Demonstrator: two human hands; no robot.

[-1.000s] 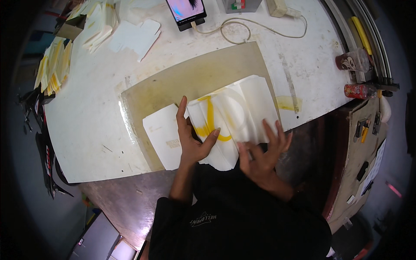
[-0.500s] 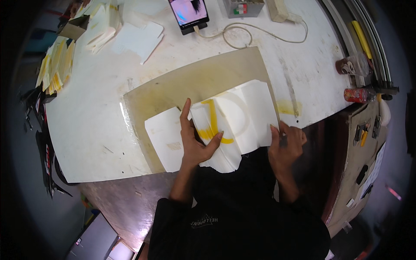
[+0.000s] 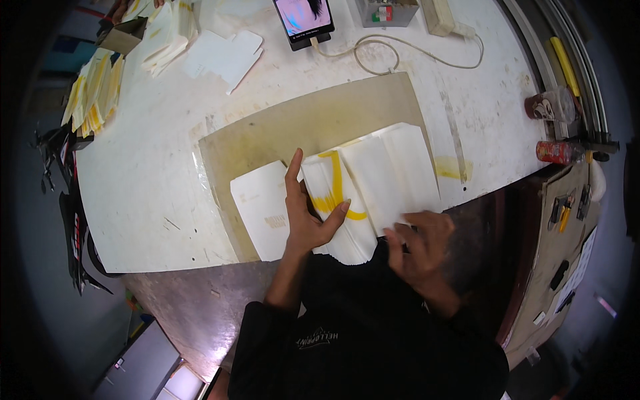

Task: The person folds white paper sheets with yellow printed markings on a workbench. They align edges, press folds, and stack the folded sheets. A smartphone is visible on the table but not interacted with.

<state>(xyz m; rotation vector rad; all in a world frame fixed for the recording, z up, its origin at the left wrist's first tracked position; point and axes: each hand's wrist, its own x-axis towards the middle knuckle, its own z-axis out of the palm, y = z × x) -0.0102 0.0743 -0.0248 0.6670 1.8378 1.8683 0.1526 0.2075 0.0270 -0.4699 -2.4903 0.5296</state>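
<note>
A thick stack of folded white paper sheets, marked with a curved yellow stripe, lies at my front edge of the table. My left hand grips its left side, thumb pressed on top and index finger stretched along the edge. To the right, a white paper panel spreads out beside the stack. Over the near edge of that panel is my right hand, smeared by motion, so its grip is unclear. Left of my left hand lies a flat white paper piece with faint print.
Beneath the papers is a tan sheet on the white table. Farther back stand a phone with a cable, a clear bin and yellow-marked paper stacks. Another person's hand shows far left; a cup and bottle stand right.
My right hand has moved left and nearer from the panel's right edge. The pale arc on the panel no longer shows. My left hand keeps its hold on the stack.
</note>
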